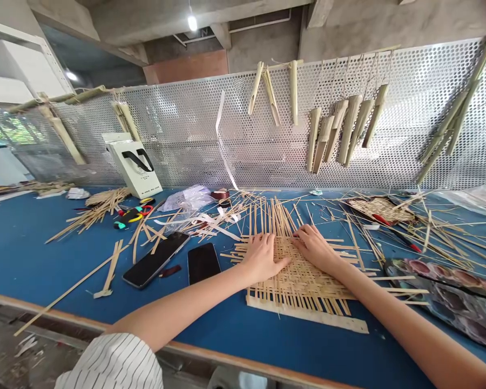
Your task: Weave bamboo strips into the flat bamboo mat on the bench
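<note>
A half-woven mat of thin bamboo strips (303,281) lies on the blue table (32,254) in front of me. My left hand (261,258) rests flat on the mat's left part, thumb stretched toward the middle. My right hand (315,246) presses on the mat's upper right, fingers reaching to the loose upright strips (273,216) at its far edge. Neither hand holds anything that I can make out. A wider flat slat (308,313) lies under the mat's near edge.
Two dark phones (156,266) (203,262) lie left of the mat. Loose strips (101,208), coloured scissors (134,213) and a white box (135,167) sit further left. A dark patterned tray (449,294) is at the right. Bamboo pieces (340,129) hang on the perforated wall.
</note>
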A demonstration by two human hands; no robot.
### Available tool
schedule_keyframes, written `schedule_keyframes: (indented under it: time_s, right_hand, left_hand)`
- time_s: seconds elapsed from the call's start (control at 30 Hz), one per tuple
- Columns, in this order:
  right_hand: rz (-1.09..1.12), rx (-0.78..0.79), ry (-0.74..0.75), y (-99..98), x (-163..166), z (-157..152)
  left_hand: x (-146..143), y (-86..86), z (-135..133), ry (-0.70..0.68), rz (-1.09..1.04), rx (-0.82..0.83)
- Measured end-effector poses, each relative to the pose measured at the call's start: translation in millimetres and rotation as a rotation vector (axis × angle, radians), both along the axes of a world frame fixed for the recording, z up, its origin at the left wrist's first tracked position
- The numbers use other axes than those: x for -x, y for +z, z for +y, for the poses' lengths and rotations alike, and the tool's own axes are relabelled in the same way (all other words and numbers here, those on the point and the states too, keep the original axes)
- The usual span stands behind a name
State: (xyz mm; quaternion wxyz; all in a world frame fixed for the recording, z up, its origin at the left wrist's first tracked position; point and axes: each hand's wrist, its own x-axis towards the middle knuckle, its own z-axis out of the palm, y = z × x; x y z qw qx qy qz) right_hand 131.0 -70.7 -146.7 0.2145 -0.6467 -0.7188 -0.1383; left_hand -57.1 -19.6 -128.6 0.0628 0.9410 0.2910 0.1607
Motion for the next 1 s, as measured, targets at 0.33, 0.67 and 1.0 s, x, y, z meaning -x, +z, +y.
schedule_keyframes:
  time_s: [0.33,0.67,1.0]
  right_hand:
    - [0.080,0.008,0.030,-4.6,-4.9,6.1]
    - [0.080,0.020,0.014,-7.8,-7.1,12.4]
    - [0.088,-0.142,-0.349,15.4,-30.0,-12.1]
  left_hand:
    - [-0.2,-1.4,-0.5,0.015,-0.037,0.022]
    - [-0.8,-1.9,-0.3,0.018,-0.052,0.046]
    - [7.6,1.2,4.8,0.008,-0.114,0.243]
